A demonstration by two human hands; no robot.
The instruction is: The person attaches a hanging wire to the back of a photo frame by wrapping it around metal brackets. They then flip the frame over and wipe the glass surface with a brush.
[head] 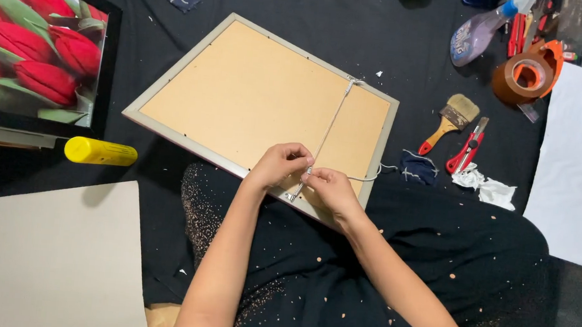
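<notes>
A picture frame (173, 78) lies face down on black cloth, its tan backing board up and a grey border around it. A pale hanging cord (332, 122) runs from a fitting at the frame's far edge to a metal hanger near the close edge. My left hand (278, 164) pinches the cord at that near hanger. My right hand (330, 191) grips the cord beside it, and a loose cord end trails off to the right. The near edge of the frame rests against my lap.
A tulip picture (34, 46) in a black frame stands at left, with a yellow cylinder (100, 150) below it and a grey board (41, 254) at lower left. A paintbrush (450, 121), red cutter (469, 146), tape dispenser (528, 75), spray bottle (481, 33), crumpled paper (489, 189) and white sheet (581, 165) lie at right.
</notes>
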